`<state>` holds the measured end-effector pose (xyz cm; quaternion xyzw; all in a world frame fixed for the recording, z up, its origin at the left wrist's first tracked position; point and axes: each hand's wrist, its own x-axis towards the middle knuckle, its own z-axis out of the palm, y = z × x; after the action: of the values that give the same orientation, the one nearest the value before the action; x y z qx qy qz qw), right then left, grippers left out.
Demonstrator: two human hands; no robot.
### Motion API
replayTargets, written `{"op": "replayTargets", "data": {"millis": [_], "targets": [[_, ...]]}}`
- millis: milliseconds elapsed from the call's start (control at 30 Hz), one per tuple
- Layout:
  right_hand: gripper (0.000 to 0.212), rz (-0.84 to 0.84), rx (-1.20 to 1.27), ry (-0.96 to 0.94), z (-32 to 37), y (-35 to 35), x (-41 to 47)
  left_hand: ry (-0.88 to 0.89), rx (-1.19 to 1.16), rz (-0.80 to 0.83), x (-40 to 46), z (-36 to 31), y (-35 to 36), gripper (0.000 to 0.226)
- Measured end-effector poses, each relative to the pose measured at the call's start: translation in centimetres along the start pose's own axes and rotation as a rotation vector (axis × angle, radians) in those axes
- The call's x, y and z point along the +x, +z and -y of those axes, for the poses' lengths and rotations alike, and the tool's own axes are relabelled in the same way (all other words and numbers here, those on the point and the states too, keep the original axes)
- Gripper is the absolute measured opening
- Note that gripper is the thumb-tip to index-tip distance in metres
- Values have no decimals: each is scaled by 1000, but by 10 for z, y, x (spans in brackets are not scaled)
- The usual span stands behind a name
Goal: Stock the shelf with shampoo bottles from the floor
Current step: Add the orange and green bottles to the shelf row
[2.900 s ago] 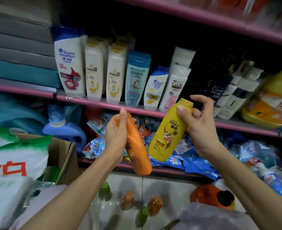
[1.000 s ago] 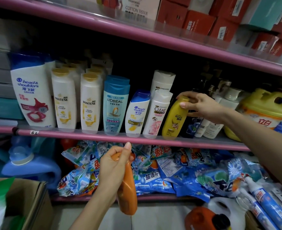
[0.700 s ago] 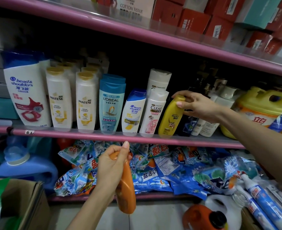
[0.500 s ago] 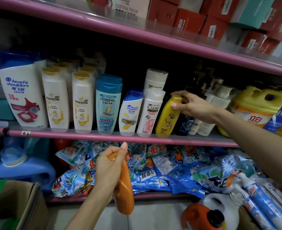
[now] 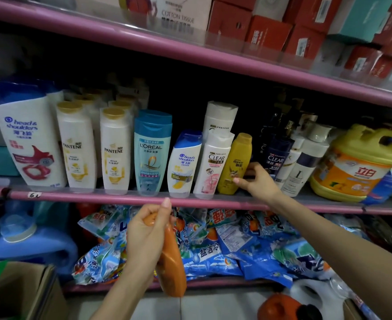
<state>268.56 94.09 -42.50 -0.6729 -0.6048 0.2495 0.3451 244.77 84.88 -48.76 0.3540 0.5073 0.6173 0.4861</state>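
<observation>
Currently two bottles in play. Yellow bottle [image 5: 235, 163] stands on the middle shelf [image 5: 213, 201], leaning slightly left, against the white CLEAR bottle [image 5: 214, 162], with dark bottles [image 5: 274, 155] just to its right. Right hand [image 5: 258, 181] sits at its lower right side, fingers loosely curled, thumb tip on the bottle's base edge; whether it pinches the bottle or only steadies it, cannot tell.

Left hand [image 5: 147, 232] is below the shelf's front lip, fingers wrapped round the neck of the orange bottle [image 5: 170, 262], which hangs cap-up, long axis near vertical with the base swung right.

Key relation: any open slot lies up and to the right of the orange bottle, in the tight space between yellow and dark bottles. Right hand is nearer that spot, but the left carries the load. Judgement: orange bottle must rise over the lip, staying upright, and the gap looks narrow
</observation>
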Motion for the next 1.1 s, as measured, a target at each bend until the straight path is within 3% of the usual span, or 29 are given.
{"op": "replayTargets", "data": {"millis": [167,267,633,800,1100], "targets": [[55,-102,-56,76,2,27,-1,48,-57,-90,9,-6,-1,40],[70,-170,-100,114,6,37,4,42,-66,-100,11,-3,-1,41],[96,-193,-131,268,8,51,15,42,-67,-124,15,-3,-2,43],[96,-224,-75,375,16,54,27,40,-113,-176,19,-2,1,39],[77,-298,-140,276,16,53,35,-59,-322,-286,32,-2,-7,28]]}}
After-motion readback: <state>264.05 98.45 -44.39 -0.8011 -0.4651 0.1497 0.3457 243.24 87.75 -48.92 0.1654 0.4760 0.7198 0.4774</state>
